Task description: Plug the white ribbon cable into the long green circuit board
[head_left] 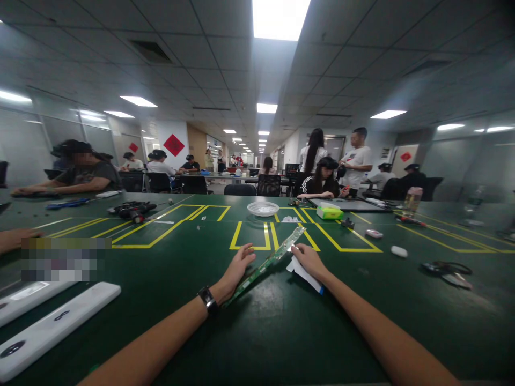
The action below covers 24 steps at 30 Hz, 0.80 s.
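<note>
A long, narrow green circuit board [263,266] is held slanted above the table, its far end up to the right. My right hand [308,259] is closed, pinching the board near its far end. White paper or tissue [302,274] with a blue corner is under the same hand; whether the fingers hold it too is unclear. Beside the board's left side is my left hand [239,265], its fingers loosely stretched and slightly apart. The board's near end passes by that palm and wrist, and any contact there is hard to make out.
Two long white cases [60,327] lie at left, near another person's hand [18,239]. Ahead on the green table [193,338] are a clear round dish [263,208], a power drill [132,210] and a green tissue pack [330,212]. A coiled black cable [446,268] is at right.
</note>
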Tool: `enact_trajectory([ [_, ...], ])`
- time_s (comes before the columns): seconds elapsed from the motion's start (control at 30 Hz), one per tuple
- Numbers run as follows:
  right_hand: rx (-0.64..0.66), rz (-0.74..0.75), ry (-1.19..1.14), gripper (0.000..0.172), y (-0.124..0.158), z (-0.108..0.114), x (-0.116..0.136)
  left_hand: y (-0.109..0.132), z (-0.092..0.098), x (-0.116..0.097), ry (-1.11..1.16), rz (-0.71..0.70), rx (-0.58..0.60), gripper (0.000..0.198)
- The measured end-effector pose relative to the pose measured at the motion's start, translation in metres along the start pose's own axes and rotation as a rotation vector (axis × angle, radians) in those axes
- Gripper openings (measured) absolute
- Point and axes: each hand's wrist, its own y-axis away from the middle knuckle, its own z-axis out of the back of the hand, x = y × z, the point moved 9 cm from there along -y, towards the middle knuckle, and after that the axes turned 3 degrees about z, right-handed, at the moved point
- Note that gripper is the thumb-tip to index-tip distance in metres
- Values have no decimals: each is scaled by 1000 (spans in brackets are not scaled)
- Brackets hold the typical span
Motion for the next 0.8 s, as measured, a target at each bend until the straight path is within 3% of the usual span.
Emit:
enact_trajectory([
  [0.1,-49,-69,413,42,-2,21,-21,1,9,-16,-178,-146,-86,40],
  [0.2,-45,-122,596,37,-2,29,-32,6,8,-28,-338,-251,-113,38],
  [0.5,96,186,625,26,-1,-4,-3,23,-18,-36,-478,-357,5,37],
  [0.7,6,21,701,26,-6,10,-24,31,-22,-48,-524,-462,6,39],
  [0.8,14,40,673,26,-6,9,-25,32,-24,-48,-525,-478,13,38],
])
